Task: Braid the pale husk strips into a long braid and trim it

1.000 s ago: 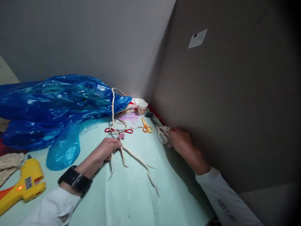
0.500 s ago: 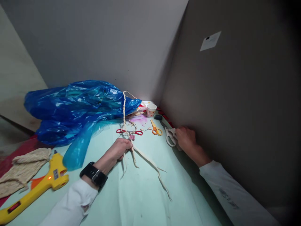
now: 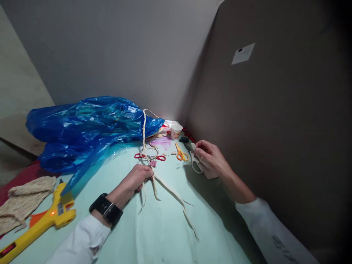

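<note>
My left hand (image 3: 138,177) is closed around a cream braided cord (image 3: 143,128) that runs taut up toward the blue bag; its loose strands (image 3: 176,200) trail over the pale green table cover (image 3: 165,227). A black watch sits on that wrist. My right hand (image 3: 211,158) is lifted off the table near the wall, fingers curled around the white scissors (image 3: 195,163), whose handle loop shows below the fingers.
A crumpled blue plastic bag (image 3: 88,128) fills the back left. Red scissors (image 3: 150,157), orange scissors (image 3: 181,154) and a paper cup (image 3: 176,131) lie near the corner. A yellow glue gun (image 3: 41,223) and woven fabric (image 3: 24,198) are at the left. A brown wall (image 3: 275,128) stands close on the right.
My right hand has come away from the wall, lifting with the white scissors in its fingers. My left hand keeps its grip on the cord.
</note>
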Demonstrator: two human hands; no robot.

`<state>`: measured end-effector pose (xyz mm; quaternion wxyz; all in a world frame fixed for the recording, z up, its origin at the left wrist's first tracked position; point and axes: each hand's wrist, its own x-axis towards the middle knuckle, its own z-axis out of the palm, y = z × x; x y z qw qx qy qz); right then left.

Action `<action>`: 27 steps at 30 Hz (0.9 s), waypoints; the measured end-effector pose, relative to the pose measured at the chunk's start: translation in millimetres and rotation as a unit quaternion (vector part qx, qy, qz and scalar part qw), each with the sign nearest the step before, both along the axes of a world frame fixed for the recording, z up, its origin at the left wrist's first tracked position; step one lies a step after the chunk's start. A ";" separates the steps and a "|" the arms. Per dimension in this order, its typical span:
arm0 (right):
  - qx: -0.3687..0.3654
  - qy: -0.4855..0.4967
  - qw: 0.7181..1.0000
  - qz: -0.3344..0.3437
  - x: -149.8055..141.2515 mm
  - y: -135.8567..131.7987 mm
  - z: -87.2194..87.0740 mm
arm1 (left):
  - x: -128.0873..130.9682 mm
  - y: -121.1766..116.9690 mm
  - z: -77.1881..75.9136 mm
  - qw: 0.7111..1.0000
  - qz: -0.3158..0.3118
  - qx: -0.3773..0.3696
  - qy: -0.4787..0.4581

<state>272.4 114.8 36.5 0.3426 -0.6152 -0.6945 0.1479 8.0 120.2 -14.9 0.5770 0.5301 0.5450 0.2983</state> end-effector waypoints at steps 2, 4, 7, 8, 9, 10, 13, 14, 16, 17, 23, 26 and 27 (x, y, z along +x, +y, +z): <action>-0.101 0.225 0.961 0.122 -18.4 -4.2 2.3 | -0.1 -1.2 0.7 1.000 0.000 0.002 -0.002; -0.215 0.343 0.895 0.186 -39.6 -8.7 -0.8 | -0.3 -3.2 2.2 1.000 0.002 0.003 -0.001; -0.287 0.393 0.852 0.192 -68.6 -12.8 -14.0 | -0.4 -5.4 4.6 1.000 0.005 0.006 0.004; -0.291 0.397 0.850 0.189 -75.9 -13.4 -19.3 | -0.3 -5.5 5.0 1.000 0.006 0.005 0.006; -0.290 0.398 0.849 0.190 -81.7 -13.7 -24.3 | -0.2 -5.2 5.0 1.000 0.006 0.004 0.008; -0.285 0.398 0.850 0.194 -85.9 -13.9 -28.8 | -0.2 -4.6 4.6 1.000 0.006 0.000 0.011; -0.251 0.388 0.866 0.190 -90.5 -14.1 -36.9 | -0.9 -2.4 2.2 1.000 0.000 -0.011 0.016; -0.238 0.382 0.874 0.181 -90.4 -14.4 -37.9 | -1.5 -2.0 1.4 1.000 -0.004 -0.013 0.017; -0.219 0.365 0.892 0.153 -89.7 -15.8 -38.7 | -2.8 -2.0 0.4 1.000 -0.015 -0.013 0.016; -0.215 0.356 0.898 0.141 -89.6 -17.1 -39.1 | -3.5 -2.4 0.4 1.000 -0.021 -0.012 0.014; -0.163 0.221 0.952 0.137 -96.1 -29.4 -43.3 | -5.0 -4.9 3.4 0.998 -0.061 0.005 -0.007; -0.111 0.095 0.985 0.089 -99.1 -32.8 -43.0 | -3.9 -5.6 5.6 0.999 -0.054 -0.004 -0.005; -0.097 0.063 0.991 0.072 -99.8 -33.1 -42.7 | -3.5 -5.9 6.5 0.999 -0.051 -0.005 -0.001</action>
